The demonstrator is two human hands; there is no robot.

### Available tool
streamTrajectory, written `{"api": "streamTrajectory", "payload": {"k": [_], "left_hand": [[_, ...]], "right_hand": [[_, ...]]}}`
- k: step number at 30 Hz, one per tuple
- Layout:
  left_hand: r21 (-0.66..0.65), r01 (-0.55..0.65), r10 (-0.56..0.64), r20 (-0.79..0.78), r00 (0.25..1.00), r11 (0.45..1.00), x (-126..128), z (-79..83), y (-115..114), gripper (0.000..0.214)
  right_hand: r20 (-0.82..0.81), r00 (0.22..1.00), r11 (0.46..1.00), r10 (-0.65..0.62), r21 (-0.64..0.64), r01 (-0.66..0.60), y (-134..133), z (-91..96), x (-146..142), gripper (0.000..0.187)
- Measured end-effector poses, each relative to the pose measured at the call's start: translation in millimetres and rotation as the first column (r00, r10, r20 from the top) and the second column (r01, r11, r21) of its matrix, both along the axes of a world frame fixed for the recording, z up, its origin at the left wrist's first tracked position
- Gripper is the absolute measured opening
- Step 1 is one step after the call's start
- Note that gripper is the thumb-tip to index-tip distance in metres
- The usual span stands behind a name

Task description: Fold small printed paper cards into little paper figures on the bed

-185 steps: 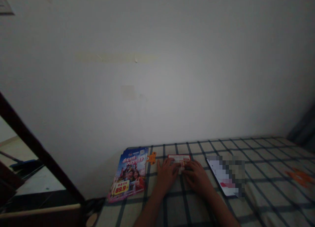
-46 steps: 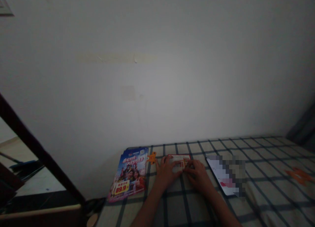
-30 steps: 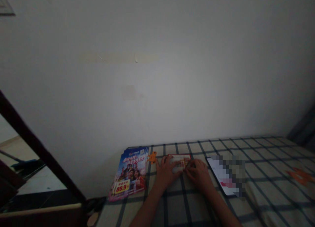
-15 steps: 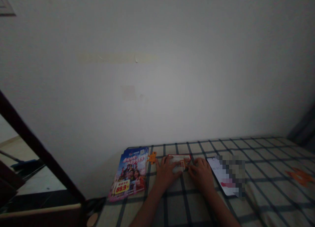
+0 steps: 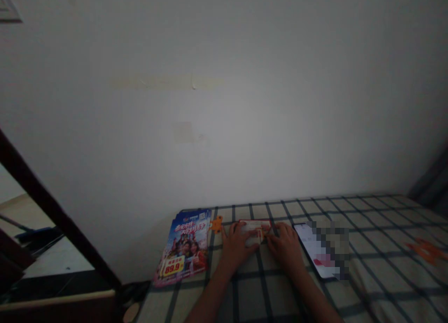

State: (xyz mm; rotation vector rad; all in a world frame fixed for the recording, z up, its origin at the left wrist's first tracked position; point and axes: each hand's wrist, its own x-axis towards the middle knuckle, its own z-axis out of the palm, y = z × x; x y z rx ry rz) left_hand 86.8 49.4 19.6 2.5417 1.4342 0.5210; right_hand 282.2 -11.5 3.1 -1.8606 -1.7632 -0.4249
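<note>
A small printed paper (image 5: 257,224), red along its far edge, lies on the checked cloth between my hands. My left hand (image 5: 236,241) rests on its left part with fingers spread. The left thumb reaches toward the near edge, so the hand holds the paper between thumb and fingers. At the right edge is my right hand (image 5: 285,241), its thumb and fingertips closed on the paper there. The hands cover both sides of the paper, and whether it is folded I cannot tell.
A stack of colourful leaflets (image 5: 185,248) lies to the left. A phone (image 5: 315,250) with a lit screen, partly blurred out, lies right of my right hand. The checked cloth (image 5: 378,229) meets a pale wall (image 5: 245,103) behind. A dark slanting post (image 5: 52,201) stands at left.
My right hand's fingers have straightened and shifted slightly at the paper's right edge. My left hand stays in place.
</note>
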Motion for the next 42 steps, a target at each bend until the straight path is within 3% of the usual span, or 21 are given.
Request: {"api": "streamTrajectory", "payload": {"k": [12,24,32,36,42], "left_hand": [[0.001,-0.006,0.006,-0.048,0.999,1.000,-0.5,-2.1,1.2,0.047],[0.001,-0.011,0.011,-0.025,1.000,1.000,0.7,-2.8,1.4,0.046],[0.006,-0.007,0.007,-0.016,1.000,1.000,1.2,-3.8,-0.5,0.046],[-0.001,0.010,-0.010,-0.015,1.000,1.000,0.3,0.6,-4.7,0.047],[0.019,0.059,-0.059,0.017,0.998,0.998,-0.6,3.5,-7.5,0.047]], "right_hand": [[-0.035,0.983,0.980,-0.180,-0.095,0.176,0.2,4.2,-3.0,0.021],[0.025,0.951,0.947,-0.308,-0.084,0.309,1.1,6.3,-3.6,0.023],[0.027,0.969,0.968,-0.245,-0.044,0.246,8.4,-6.3,8.1,0.025],[-0.032,0.990,0.991,-0.135,-0.008,0.135,11.4,-12.3,15.9,0.028],[-0.098,0.993,0.997,-0.064,-0.043,0.060,10.0,-9.4,16.7,0.021]]}}
